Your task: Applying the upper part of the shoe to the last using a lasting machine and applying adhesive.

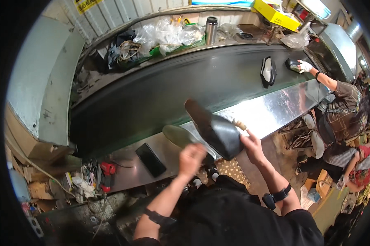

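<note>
My right hand [254, 146] is closed on the wide end of a black leather shoe [224, 137]. The shoe is tilted over the metal ledge, and its narrower brownish end points up and to the left. A small tan piece [240, 124] shows at my right fingertips; I cannot make out what it is. Smeared by motion, my left hand [192, 159] is over a shoe-shaped piece with a green sole-like face [176, 136] and a pale edge. Whether its fingers grip that piece cannot be told. A black phone [151, 160] lies on the ledge left of my left hand.
A long dark conveyor belt [152, 90] runs beyond the metal ledge [267, 110]. Another shoe [268, 71] rests on it; a co-worker's gloved hand [304, 66] touches a black shoe [292, 64]. A steel flask [211, 30] and plastic bags [168, 35] stand behind. A red tool [107, 174] lies left.
</note>
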Demonstrator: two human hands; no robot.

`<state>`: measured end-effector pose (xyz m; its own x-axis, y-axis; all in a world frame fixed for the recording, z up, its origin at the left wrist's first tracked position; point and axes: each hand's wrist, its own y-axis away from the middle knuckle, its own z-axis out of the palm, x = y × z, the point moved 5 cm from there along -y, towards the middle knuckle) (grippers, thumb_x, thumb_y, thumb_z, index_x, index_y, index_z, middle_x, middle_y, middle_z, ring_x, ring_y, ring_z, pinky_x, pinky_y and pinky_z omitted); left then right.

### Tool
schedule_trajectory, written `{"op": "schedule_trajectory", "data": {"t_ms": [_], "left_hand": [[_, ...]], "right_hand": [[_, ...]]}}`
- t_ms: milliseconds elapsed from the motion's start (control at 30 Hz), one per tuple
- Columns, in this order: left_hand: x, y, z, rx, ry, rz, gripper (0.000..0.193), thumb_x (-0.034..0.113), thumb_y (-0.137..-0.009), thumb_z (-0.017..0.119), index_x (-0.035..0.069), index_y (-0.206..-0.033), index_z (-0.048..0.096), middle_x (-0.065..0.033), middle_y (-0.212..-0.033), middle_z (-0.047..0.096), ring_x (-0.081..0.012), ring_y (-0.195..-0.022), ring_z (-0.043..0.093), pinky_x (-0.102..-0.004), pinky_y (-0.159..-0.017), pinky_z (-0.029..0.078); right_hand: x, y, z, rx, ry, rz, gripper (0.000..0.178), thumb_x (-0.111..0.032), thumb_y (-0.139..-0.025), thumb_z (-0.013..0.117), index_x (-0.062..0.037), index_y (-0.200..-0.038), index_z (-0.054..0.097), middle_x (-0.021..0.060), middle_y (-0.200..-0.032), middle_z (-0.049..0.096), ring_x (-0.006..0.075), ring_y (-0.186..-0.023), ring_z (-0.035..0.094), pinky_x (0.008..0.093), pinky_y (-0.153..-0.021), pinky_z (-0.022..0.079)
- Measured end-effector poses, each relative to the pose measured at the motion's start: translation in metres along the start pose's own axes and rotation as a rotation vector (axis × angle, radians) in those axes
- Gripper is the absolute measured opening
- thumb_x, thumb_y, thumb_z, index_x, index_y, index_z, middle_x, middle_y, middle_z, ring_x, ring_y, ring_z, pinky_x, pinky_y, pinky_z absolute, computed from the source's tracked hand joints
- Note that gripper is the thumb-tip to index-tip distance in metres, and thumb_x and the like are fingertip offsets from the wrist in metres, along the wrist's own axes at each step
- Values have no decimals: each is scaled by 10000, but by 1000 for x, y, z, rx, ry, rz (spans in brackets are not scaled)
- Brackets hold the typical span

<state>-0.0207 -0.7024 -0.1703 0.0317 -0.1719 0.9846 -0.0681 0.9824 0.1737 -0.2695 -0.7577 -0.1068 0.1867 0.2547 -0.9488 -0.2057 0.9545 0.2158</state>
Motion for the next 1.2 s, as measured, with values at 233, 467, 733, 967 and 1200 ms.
{"op": "schedule_trajectory", "data": {"t_ms": [233, 467, 733, 967, 1200], "left_hand": [[-17, -69, -105, 222, 419, -592, 293, 270, -926, 686, 8, -1055, 705, -97, -978, 723, -213, -914, 684, -362, -847, 540], [-37, -106, -130, 637, -429, -173, 336, 344, -940, 670, 14, -960, 730, -137, -942, 721, -266, -875, 667, -388, -828, 507], [-42, -70, -74, 567, -607, -349, 411, 455, -905, 654, 61, -965, 752, -189, -987, 729, -390, -969, 685, -469, -865, 516], [-34, -56, -19, 623, -683, -422, 639, 476, -735, 794, 25, -1148, 608, -222, -1105, 667, -393, -1094, 630, -475, -953, 492], [-46, -39, -46, 796, -450, -400, 401, 356, -727, 797, 44, -950, 680, -167, -919, 724, -346, -901, 693, -453, -830, 527]], "right_hand": [[55, 53, 48, -622, 1122, -811, 408, -38, -744, 771, -47, -1143, 685, 67, -855, 602, 260, -849, 634, 532, -1110, 424], [100, 20, 60, -335, 753, -697, 810, -226, -692, 927, -2, -1356, 520, 291, -1540, 303, 475, -1386, 381, 493, -1106, 390], [115, 39, 0, -488, 707, -431, 895, -186, -734, 861, 18, -1467, 391, 276, -1525, 355, 416, -1466, 296, 557, -1212, 166], [118, 38, -26, -705, 754, -351, 975, -164, -748, 818, 4, -1532, 264, 278, -1587, 223, 418, -1513, 140, 542, -1237, 79], [110, 28, -15, -822, 658, -226, 1135, -285, -781, 849, 19, -1570, 91, 284, -1617, 122, 406, -1524, 99, 458, -1228, 134]]}}
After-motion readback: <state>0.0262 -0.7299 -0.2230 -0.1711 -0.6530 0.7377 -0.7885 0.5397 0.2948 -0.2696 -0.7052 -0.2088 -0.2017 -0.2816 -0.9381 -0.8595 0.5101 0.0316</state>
